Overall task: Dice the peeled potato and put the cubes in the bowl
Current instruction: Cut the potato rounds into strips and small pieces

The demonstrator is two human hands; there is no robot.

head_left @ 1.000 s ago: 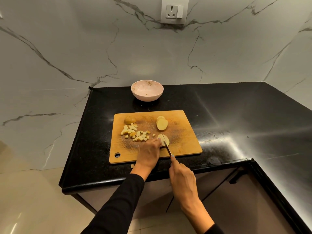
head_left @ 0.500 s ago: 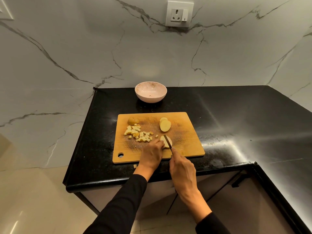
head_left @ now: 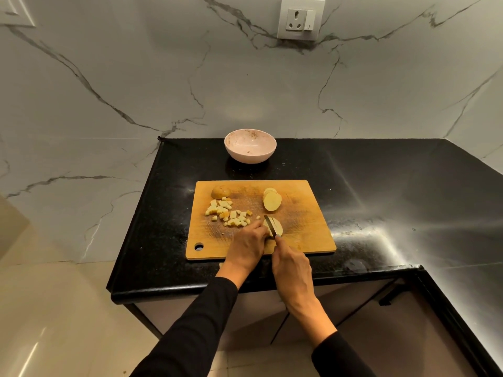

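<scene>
On the wooden cutting board (head_left: 304,235) lies a potato slice (head_left: 277,225), held down by the fingertips of my left hand (head_left: 247,247). My right hand (head_left: 292,268) grips a knife (head_left: 269,224) whose blade rests on that slice. A pile of potato cubes (head_left: 230,213) lies at the board's left. A stack of slices (head_left: 271,200) and a rounded end piece (head_left: 220,192) lie near the far edge. The pink bowl (head_left: 250,145) stands behind the board with no cubes in it.
The board sits on a black counter (head_left: 381,191) that runs right into a corner. A marble wall with a socket (head_left: 300,19) rises behind. One small potato bit (head_left: 221,265) lies on the counter at the board's near edge.
The knife blade has moved forward over the slice under my left fingertips. Both hands have stayed at the board's near middle, and the camera has tilted slightly.
</scene>
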